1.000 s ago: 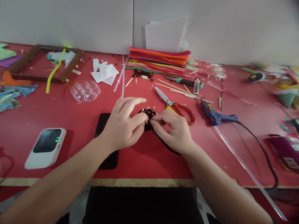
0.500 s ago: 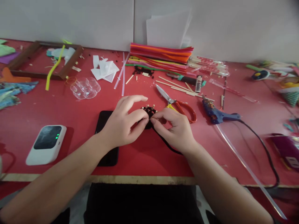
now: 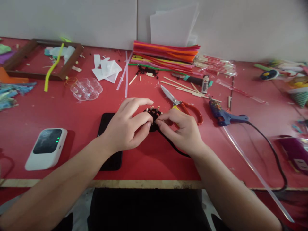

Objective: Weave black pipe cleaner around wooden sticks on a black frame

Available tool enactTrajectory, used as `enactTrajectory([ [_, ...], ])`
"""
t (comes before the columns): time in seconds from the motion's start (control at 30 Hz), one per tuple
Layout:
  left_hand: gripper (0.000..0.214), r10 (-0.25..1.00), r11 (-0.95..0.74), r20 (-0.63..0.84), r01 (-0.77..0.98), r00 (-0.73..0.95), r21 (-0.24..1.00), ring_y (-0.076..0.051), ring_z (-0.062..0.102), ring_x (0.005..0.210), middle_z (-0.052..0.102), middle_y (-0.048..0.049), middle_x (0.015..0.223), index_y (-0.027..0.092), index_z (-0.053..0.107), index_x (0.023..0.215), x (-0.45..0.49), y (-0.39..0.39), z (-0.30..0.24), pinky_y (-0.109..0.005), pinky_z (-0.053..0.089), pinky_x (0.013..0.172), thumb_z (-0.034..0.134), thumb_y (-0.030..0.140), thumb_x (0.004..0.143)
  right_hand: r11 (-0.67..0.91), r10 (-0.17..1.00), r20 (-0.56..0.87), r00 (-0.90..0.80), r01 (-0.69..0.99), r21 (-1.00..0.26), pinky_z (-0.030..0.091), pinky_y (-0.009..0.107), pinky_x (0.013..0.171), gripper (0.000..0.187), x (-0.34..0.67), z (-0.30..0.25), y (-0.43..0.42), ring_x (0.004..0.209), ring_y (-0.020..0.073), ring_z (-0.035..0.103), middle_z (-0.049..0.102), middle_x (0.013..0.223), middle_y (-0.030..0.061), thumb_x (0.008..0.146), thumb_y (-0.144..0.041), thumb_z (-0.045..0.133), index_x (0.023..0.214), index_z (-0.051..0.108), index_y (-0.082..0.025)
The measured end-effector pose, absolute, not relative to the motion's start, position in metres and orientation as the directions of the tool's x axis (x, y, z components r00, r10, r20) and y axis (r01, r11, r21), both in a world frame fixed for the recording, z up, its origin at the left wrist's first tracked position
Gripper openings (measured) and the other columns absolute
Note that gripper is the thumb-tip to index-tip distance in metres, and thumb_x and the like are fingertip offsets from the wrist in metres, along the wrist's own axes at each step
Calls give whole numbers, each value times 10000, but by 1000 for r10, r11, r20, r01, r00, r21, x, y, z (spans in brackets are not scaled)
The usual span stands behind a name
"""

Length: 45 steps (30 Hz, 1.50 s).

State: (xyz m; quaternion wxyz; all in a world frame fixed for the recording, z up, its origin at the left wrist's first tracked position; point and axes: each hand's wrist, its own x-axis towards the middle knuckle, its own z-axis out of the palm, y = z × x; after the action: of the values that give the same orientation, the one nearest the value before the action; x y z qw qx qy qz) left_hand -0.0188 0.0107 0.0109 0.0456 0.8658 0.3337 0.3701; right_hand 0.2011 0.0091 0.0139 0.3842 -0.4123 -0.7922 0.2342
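Note:
A small round black woven piece [image 3: 154,113], with short pale wooden sticks standing up from it, sits between my hands over the red table. My left hand [image 3: 131,123] has thumb and forefinger closed on its near left side, while another finger arches above. My right hand [image 3: 181,126] pinches at its near right side, where a black pipe cleaner [image 3: 173,147] comes out and trails under the palm. The fingertips hide the exact spot being gripped. Partly under my left hand lies a black phone [image 3: 110,162].
Scissors [image 3: 179,102] lie just beyond my right hand, with a blue glue gun [image 3: 223,115] and its cable further right. Pipe cleaners [image 3: 166,53], wooden sticks [image 3: 183,86] and paper scraps [image 3: 108,69] lie behind. A white device [image 3: 47,149] stands left, a brown frame [image 3: 31,75] beyond it.
The view has shifted slightly. My right fingertips have moved a little apart from my left ones, and both hands stay at the black woven piece.

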Motion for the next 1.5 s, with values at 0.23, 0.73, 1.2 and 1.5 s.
enactTrajectory([
  [0.23, 203, 639, -768, 541, 496, 546, 406, -334, 594, 1298, 594, -177, 1371, 207, 590, 1089, -18, 10, 9, -536, 509, 1086, 640, 176, 895, 440, 889, 324, -323, 404, -802, 523, 287, 703, 58, 199, 14, 6, 723, 137, 653, 757, 833, 10, 934, -237, 684, 926, 736, -214],
  [0.73, 646, 863, -422, 348, 146, 367, 895, -257, 672, 1206, 586, -140, 1352, 264, 374, 1339, -14, 18, -5, -418, 602, 985, 725, 192, 801, 224, 973, 218, -69, 83, -971, 534, 268, 635, 225, 203, 11, 10, 689, 123, 603, 666, 841, -12, 912, -459, 751, 1003, 698, -261],
  [1.2, 509, 796, -606, 514, 438, 320, 664, -285, 606, 1245, 612, -96, 1292, 269, 578, 1300, -13, 13, 0, -464, 592, 1012, 790, 217, 841, 196, 967, 181, -178, 68, -978, 565, 254, 626, 179, 196, 18, -3, 681, 119, 651, 694, 772, -11, 814, -301, 854, 874, 707, -219],
  [1.5, 703, 876, -476, 393, 359, 280, 803, -312, 610, 1295, 546, -149, 1378, 261, 500, 1380, -13, 15, -17, -484, 619, 993, 871, 370, 792, 208, 976, 191, -103, 181, -961, 585, 248, 554, 141, 195, 16, -4, 609, 114, 680, 750, 792, 3, 860, -328, 820, 901, 747, -214],
])
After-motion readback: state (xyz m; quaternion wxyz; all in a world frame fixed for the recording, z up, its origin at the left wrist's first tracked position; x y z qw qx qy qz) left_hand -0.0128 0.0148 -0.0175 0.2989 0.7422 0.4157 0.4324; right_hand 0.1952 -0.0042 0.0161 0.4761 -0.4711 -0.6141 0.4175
